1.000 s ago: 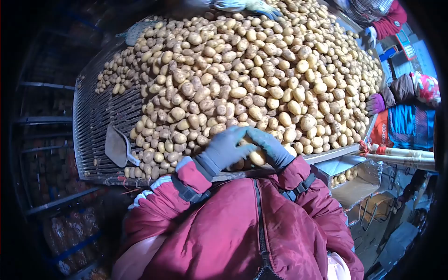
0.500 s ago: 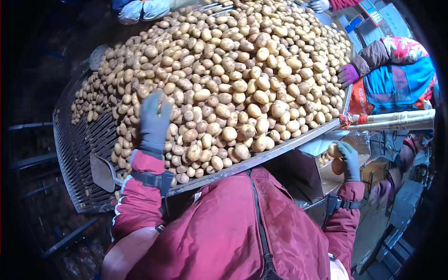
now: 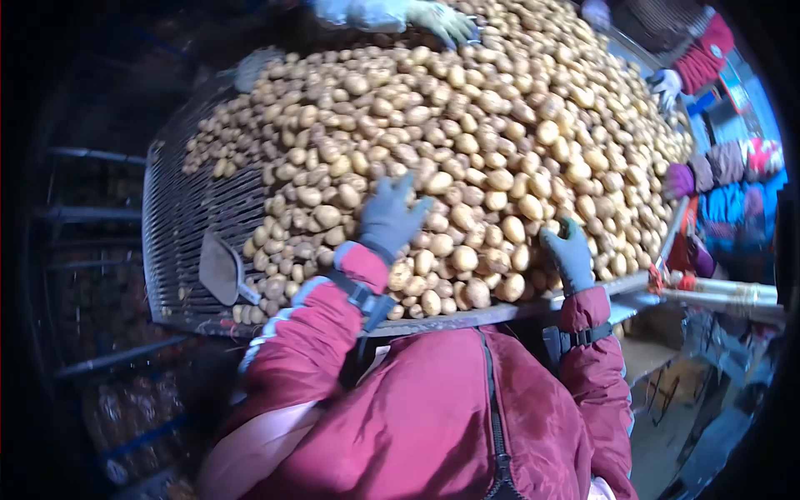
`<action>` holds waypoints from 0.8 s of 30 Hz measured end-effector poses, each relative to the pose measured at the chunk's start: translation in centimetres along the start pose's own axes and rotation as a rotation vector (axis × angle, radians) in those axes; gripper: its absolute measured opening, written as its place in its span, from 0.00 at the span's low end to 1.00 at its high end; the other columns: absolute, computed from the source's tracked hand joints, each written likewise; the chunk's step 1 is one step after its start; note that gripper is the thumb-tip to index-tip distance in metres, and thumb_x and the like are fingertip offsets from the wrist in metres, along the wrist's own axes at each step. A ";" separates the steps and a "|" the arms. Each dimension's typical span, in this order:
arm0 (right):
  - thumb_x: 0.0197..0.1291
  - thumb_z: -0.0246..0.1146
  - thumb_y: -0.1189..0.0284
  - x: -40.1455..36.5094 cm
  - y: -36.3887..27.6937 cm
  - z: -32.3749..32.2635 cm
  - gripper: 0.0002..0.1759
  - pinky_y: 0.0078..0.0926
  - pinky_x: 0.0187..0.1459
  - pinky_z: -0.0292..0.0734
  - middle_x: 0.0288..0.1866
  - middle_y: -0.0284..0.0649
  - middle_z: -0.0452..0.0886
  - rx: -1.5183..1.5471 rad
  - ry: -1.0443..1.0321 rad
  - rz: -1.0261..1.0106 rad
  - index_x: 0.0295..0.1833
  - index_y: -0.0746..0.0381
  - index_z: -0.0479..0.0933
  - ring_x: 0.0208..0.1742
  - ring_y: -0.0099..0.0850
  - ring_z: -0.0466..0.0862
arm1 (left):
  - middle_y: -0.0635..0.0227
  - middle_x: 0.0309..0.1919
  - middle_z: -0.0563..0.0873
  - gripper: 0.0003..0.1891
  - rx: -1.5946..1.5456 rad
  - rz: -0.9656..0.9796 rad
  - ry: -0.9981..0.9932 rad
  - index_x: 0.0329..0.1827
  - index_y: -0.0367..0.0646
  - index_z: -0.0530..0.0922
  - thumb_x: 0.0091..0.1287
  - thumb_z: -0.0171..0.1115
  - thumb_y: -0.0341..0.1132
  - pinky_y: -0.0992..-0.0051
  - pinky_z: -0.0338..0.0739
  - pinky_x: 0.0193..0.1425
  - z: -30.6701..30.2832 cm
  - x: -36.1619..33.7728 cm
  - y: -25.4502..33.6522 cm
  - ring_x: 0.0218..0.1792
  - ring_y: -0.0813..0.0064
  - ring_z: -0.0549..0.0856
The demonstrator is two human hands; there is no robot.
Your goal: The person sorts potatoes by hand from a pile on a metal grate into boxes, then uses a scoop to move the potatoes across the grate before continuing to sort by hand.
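Note:
A wide heap of potatoes (image 3: 500, 179) covers the slatted sorting table (image 3: 179, 250) in front of me. My left hand (image 3: 392, 218), in a grey glove, lies on the middle of the heap with its fingers spread over the potatoes. Near the front edge, my right hand (image 3: 569, 257) rests against the pile, also gloved. Its thumb and fingers are apart, and I see no potato held between them. To the left of the heap, a metal scoop (image 3: 220, 268) with a pale handle lies on the slats.
Across the pile, a co-worker's gloved hand (image 3: 442, 22) touches potatoes. On the right are another person's white-gloved hand (image 3: 667, 87) and a purple-gloved hand (image 3: 679, 180). Pale poles (image 3: 725, 290) tied with red stick out from the table's right corner.
My right hand has come from beside the box below the edge up onto the heap, without the potatoes it held. My left hand has shifted right across the pile. The view has turned.

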State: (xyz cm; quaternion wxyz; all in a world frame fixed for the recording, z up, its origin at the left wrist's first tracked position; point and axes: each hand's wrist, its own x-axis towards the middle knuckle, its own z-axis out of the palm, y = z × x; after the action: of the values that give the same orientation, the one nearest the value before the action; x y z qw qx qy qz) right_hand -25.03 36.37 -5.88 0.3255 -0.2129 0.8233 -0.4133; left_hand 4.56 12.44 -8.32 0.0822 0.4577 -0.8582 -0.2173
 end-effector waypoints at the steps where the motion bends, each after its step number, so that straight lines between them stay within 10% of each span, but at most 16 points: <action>1: 0.56 0.72 0.60 0.5 0.5 0.6 0.27 0.25 0.41 0.81 0.40 0.40 0.87 0.011 -0.040 -0.040 0.57 0.66 0.81 0.37 0.24 0.84 | 0.48 0.59 0.78 0.34 0.161 0.148 -0.050 0.71 0.53 0.74 0.64 0.68 0.57 0.52 0.81 0.55 0.4 -0.2 0.6 0.53 0.46 0.83; 7: 0.61 0.72 0.63 1.5 0.4 0.1 0.20 0.22 0.39 0.81 0.40 0.33 0.85 0.219 -0.156 0.028 0.52 0.65 0.83 0.38 0.21 0.82 | 0.54 0.67 0.76 0.33 0.044 0.236 -0.149 0.74 0.57 0.73 0.66 0.67 0.53 0.55 0.78 0.62 -3.0 -3.8 6.9 0.60 0.52 0.81; 11: 0.70 0.61 0.58 1.5 1.1 -1.0 0.21 0.32 0.32 0.85 0.49 0.38 0.84 0.909 -0.358 0.365 0.62 0.58 0.79 0.42 0.34 0.86 | 0.53 0.62 0.80 0.31 0.339 0.292 0.123 0.70 0.47 0.77 0.66 0.67 0.51 0.55 0.74 0.67 -2.5 -2.9 -1.0 0.62 0.50 0.80; 17: 0.73 0.59 0.57 -1.5 -4.9 1.9 0.20 0.32 0.42 0.84 0.47 0.37 0.84 0.898 -0.577 0.332 0.56 0.61 0.82 0.45 0.33 0.84 | 0.56 0.60 0.78 0.27 0.295 0.152 0.273 0.63 0.47 0.81 0.61 0.71 0.46 0.56 0.71 0.69 -5.7 -0.9 -4.6 0.62 0.51 0.74; 19: 0.71 0.60 0.60 -0.8 -5.4 5.1 0.21 0.32 0.40 0.83 0.45 0.39 0.85 0.618 -0.552 -0.113 0.58 0.64 0.81 0.42 0.32 0.85 | 0.60 0.58 0.79 0.24 0.187 0.101 0.202 0.58 0.48 0.82 0.61 0.72 0.46 0.55 0.73 0.66 -7.6 -0.7 -1.2 0.62 0.52 0.74; 21: 0.68 0.59 0.66 -1.3 -6.9 6.8 0.18 0.30 0.34 0.81 0.40 0.38 0.85 0.631 -0.651 0.009 0.56 0.67 0.82 0.33 0.30 0.84 | 0.60 0.54 0.80 0.20 0.450 0.216 0.017 0.54 0.48 0.82 0.61 0.71 0.46 0.55 0.73 0.65 -6.1 -1.5 -3.1 0.58 0.53 0.77; 22: 0.68 0.60 0.67 -1.4 -7.4 7.5 0.17 0.29 0.33 0.81 0.39 0.38 0.84 0.664 -0.709 -0.004 0.55 0.66 0.83 0.32 0.30 0.84 | 0.60 0.51 0.82 0.18 -0.066 0.044 0.081 0.51 0.48 0.82 0.61 0.71 0.45 0.56 0.75 0.62 -4.1 -2.3 -5.8 0.53 0.54 0.80; 24: 0.68 0.60 0.67 -1.6 -7.6 8.1 0.16 0.28 0.32 0.81 0.38 0.38 0.84 0.697 -0.770 -0.014 0.54 0.66 0.83 0.31 0.30 0.84 | 0.60 0.49 0.82 0.18 -0.022 0.054 0.118 0.50 0.49 0.82 0.61 0.71 0.45 0.56 0.76 0.60 -5.9 -4.8 -5.6 0.52 0.54 0.80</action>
State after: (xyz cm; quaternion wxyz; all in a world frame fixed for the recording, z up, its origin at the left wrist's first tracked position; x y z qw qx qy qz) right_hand -17.54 28.67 -2.65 0.6536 -0.2341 0.4559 -0.5569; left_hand 13.50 11.94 -5.24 0.1435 0.4453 -0.8616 -0.1968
